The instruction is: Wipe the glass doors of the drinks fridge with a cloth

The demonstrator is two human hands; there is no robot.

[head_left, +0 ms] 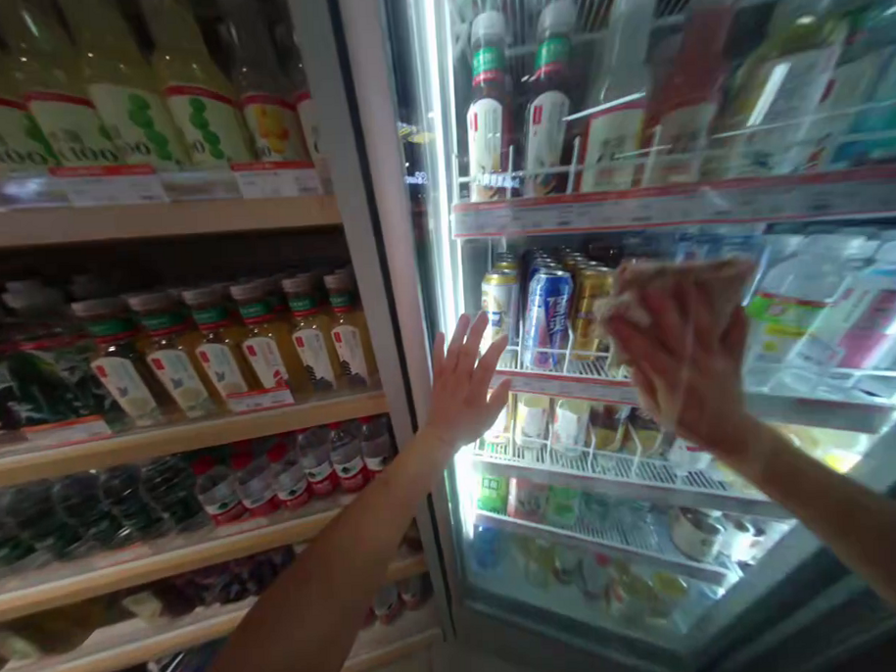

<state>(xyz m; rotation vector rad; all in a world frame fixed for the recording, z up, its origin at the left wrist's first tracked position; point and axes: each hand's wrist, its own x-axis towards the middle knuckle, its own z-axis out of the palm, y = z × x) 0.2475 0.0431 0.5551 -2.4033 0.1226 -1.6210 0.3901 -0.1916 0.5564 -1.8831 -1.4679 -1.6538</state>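
Note:
My right hand (680,362) is closed around a crumpled beige cloth (700,278) and holds it up at the glass door (596,591) of a lit drinks fridge. Motion blurs this hand and the cloth, and I cannot tell if the cloth touches the glass. Fingers spread, my left hand (460,385) is raised near the left side of the fridge with nothing in it. Whether its fingertips touch the glass is unclear. Behind the hands, a blue can (547,313) and gold cans (592,306) stand on a wire shelf.
Wooden shelves at left carry rows of juice bottles (261,347) and red-capped bottles (347,457). A grey upright frame (381,211) divides them from the fridge. Dark-juice bottles (547,117) stand on the fridge's upper shelf, and white-capped bottles (791,285) at right.

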